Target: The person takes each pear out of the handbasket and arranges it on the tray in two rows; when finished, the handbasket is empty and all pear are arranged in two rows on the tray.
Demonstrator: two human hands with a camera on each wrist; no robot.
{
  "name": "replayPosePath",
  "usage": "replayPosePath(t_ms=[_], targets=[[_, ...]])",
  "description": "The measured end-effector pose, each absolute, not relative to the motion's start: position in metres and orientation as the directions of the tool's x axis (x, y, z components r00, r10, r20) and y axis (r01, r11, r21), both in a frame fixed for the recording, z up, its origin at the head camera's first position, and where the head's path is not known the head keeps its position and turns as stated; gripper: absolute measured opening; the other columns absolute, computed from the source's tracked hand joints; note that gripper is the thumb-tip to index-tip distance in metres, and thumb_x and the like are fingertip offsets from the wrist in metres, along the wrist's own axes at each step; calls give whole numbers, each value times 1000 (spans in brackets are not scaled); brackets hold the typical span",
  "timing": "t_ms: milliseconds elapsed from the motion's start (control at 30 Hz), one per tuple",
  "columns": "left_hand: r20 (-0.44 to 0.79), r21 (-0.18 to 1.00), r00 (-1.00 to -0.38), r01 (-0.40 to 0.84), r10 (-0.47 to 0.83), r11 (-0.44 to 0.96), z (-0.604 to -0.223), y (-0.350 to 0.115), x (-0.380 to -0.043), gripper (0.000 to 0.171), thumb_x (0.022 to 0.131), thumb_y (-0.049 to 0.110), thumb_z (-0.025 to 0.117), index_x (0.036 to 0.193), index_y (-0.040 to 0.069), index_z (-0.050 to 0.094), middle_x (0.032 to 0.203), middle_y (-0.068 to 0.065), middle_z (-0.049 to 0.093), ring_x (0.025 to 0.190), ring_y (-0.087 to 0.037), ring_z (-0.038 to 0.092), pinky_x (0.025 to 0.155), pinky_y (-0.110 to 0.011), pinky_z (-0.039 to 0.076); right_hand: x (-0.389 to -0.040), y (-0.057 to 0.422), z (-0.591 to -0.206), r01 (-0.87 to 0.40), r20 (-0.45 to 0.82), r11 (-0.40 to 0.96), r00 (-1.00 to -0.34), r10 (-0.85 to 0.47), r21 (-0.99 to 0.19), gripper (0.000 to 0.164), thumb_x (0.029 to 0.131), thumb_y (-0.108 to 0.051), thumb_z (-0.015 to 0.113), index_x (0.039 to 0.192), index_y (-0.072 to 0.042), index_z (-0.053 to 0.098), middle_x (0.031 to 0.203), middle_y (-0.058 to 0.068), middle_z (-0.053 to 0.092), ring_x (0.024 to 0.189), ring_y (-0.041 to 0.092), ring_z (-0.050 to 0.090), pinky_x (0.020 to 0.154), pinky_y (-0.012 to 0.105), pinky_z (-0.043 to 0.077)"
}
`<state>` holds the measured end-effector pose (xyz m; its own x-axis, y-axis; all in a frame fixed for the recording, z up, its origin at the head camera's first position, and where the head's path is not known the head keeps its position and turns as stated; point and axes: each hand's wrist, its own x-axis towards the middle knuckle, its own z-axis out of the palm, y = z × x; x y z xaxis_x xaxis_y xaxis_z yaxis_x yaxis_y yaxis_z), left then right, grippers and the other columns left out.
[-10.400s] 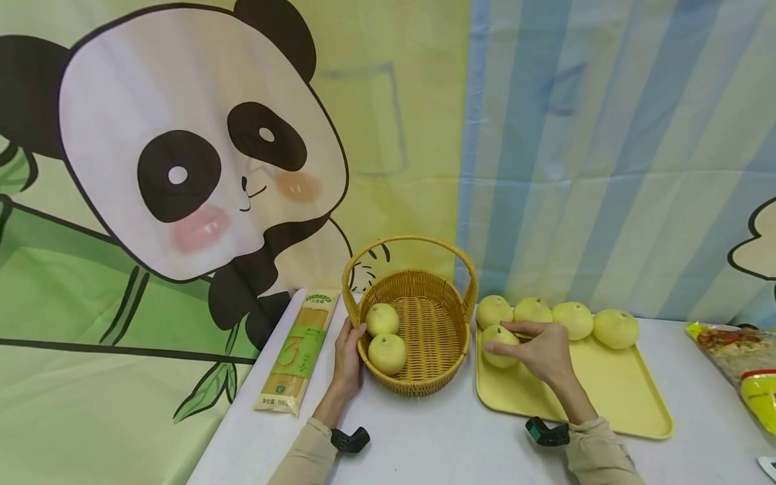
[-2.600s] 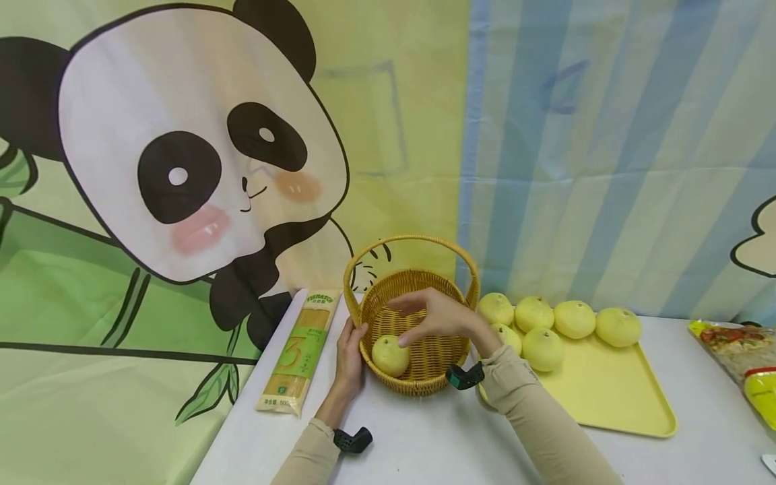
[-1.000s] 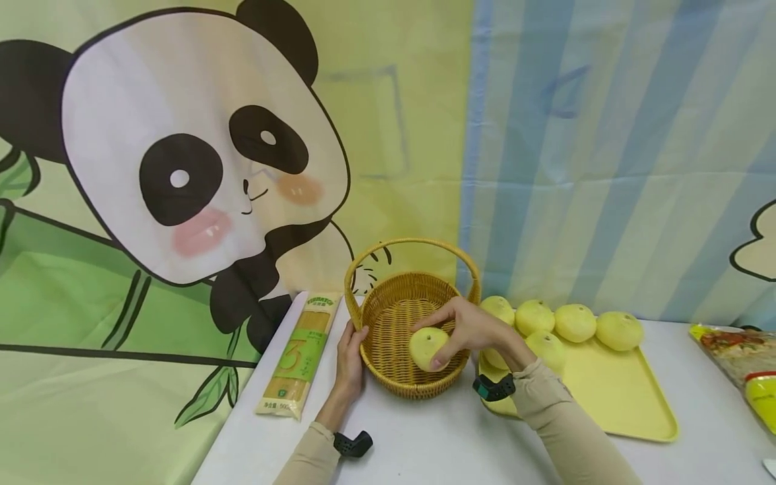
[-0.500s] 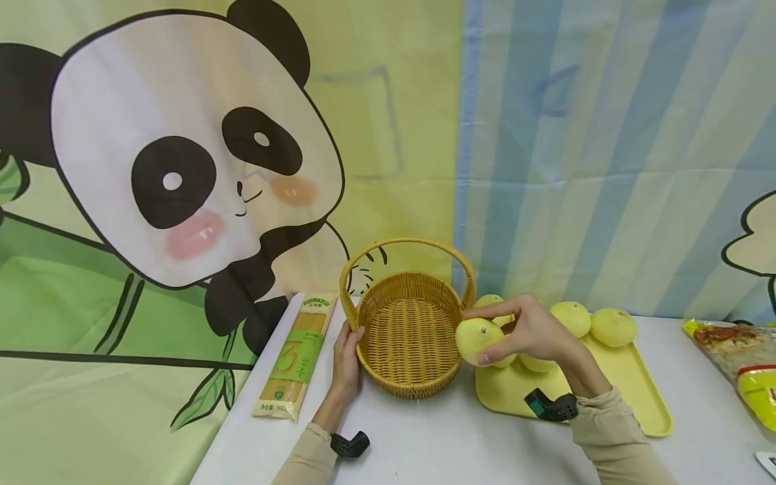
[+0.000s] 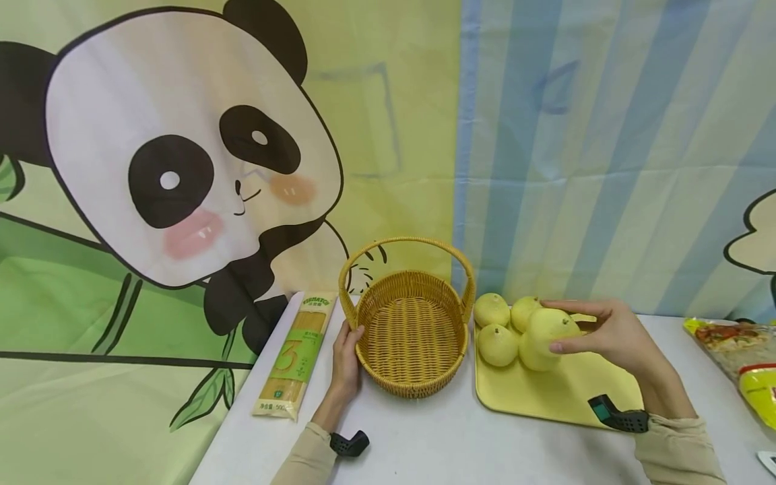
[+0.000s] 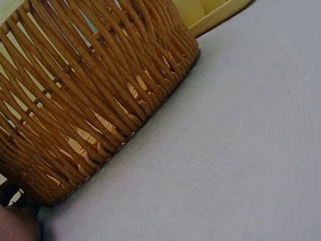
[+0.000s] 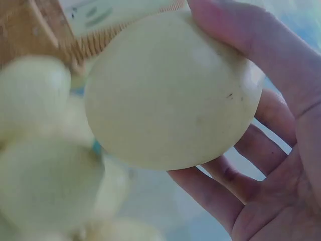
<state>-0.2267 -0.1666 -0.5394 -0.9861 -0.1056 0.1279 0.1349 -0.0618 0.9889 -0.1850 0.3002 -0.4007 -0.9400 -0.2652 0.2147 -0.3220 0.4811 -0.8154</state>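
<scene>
My left hand (image 5: 347, 364) holds the side of a round wicker basket (image 5: 412, 384), its thumb at the rim and its fingers along the outer wall. The basket stands upright with its arched handle raised, and its woven bottom shows. In the left wrist view the basket's slatted wall (image 6: 100, 80) fills the upper left. My right hand (image 5: 618, 337) grips a pale yellow pear (image 5: 552, 327) over the yellow tray (image 5: 582, 397), thumb in front and fingers behind. That pear overlaps another pear (image 5: 536, 358). Several more pears (image 5: 498, 345) sit at the tray's left; the hand hides its back right part.
A packet of spaghetti (image 5: 297, 357) lies left of the basket. At the right edge is a colourful food bag (image 5: 736, 357), with a white object (image 5: 768, 465) below it. A panda-printed cloth (image 5: 388, 135) hangs behind the white table (image 5: 418, 444).
The right hand has lifted the last pear out of the basket and carried it right, over the tray. Earlier, two pears lay in the basket. The left hand has stayed on the basket.
</scene>
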Motion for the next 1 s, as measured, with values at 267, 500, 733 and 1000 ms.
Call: replayPosePath(t_ms=[267, 500, 733, 1000], targets=[[110, 991, -987, 118, -118, -59, -536, -170, -222, 52, 110, 34, 46, 162, 25, 43, 159, -9, 52, 148, -27, 47, 125, -45, 31, -173, 342, -430, -214, 199, 525, -976, -86, -823, 61, 86, -16, 90, 143, -10, 68, 132, -23, 71, 120, -23, 48, 85, 6, 51], [103, 993, -987, 110, -122, -47, -535, -174, -216, 51, 112, 34, 45, 162, 25, 42, 160, -9, 51, 148, -27, 47, 121, -34, 35, -177, 354, -452, -184, 173, 521, -982, -70, -833, 60, 84, -17, 91, 139, -6, 70, 126, -25, 72, 118, -24, 46, 85, 5, 49], [114, 991, -984, 123, -137, -57, -537, -177, -217, 51, 112, 32, 45, 162, 23, 42, 160, -10, 51, 148, -28, 47, 124, -40, 34, -187, 354, -473, -129, 135, 569, -990, -32, -812, 60, 80, -29, 95, 134, -9, 75, 120, -33, 67, 113, -26, 44, 84, 5, 50], [97, 993, -988, 105, -119, -62, -538, -175, -216, 54, 111, 33, 46, 164, 24, 40, 162, -9, 49, 151, -28, 44, 127, -45, 29, -187, 356, -492, -72, 95, 554, -995, 13, -829, 61, 81, -31, 94, 133, -6, 74, 119, -30, 71, 109, -28, 47, 83, 6, 52]])
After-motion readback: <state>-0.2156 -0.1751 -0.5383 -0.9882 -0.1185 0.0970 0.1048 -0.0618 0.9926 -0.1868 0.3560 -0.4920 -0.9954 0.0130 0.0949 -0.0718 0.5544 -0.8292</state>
